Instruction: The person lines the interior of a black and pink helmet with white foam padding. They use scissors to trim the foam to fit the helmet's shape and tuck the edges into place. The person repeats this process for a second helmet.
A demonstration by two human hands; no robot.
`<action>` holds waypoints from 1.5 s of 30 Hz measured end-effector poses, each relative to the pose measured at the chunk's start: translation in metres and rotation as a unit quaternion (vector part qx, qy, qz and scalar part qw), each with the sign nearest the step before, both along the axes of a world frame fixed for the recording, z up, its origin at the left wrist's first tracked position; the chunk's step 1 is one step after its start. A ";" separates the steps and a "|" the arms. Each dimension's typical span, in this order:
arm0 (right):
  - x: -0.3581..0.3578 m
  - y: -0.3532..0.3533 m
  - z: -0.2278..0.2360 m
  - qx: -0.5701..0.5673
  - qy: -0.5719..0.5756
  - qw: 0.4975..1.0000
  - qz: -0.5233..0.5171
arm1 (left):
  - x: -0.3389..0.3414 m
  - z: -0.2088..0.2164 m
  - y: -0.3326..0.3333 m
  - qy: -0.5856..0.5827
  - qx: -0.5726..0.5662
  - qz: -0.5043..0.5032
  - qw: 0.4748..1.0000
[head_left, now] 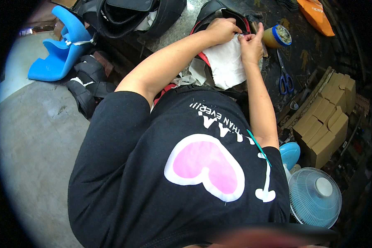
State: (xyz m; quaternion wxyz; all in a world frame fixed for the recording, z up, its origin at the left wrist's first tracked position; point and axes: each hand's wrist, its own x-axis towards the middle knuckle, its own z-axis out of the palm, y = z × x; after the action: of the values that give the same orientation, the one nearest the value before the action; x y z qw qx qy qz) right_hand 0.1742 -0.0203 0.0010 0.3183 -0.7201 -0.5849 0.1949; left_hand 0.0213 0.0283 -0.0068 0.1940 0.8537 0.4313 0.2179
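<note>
Both hands meet at the top of the view over a black padded piece with red trim (213, 14). My left hand (223, 29) presses down on the edge of a white cloth (227, 64) that hangs from that piece. My right hand (251, 43) pinches the same cloth edge, thumb and fingers closed around something small that I cannot make out. The two hands touch each other at the fingertips. My black shirt with a pink heart fills the lower half of the view.
A round tin with a blue rim (278, 36) and blue-handled scissors (284, 78) lie right of the hands on a dark bench (306, 45). Cardboard boxes (328, 120) and a fan (315, 196) stand at right. A blue plastic seat (60, 47) and black straps (87, 84) lie at left.
</note>
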 end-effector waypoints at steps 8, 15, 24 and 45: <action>-0.004 -0.009 -0.001 0.005 0.045 0.999 -0.024 | 0.008 0.012 -0.004 0.009 -0.061 0.053 0.997; 0.002 -0.020 0.005 0.117 0.088 0.988 0.042 | 0.017 0.019 0.002 0.025 -0.087 0.081 0.993; 0.001 -0.004 0.005 0.094 -0.005 0.994 0.061 | 0.001 -0.001 0.010 -0.084 -0.133 0.062 0.986; 0.001 0.010 -0.004 0.002 -0.008 1.000 -0.002 | 0.011 0.003 0.000 -0.041 -0.097 0.089 0.990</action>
State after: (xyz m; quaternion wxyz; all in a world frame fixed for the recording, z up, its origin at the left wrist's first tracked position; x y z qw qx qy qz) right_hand 0.1752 -0.0108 -0.0028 0.3147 -0.7222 -0.5867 0.1874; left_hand 0.0326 0.0287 -0.0043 0.2734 0.7793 0.5166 0.2261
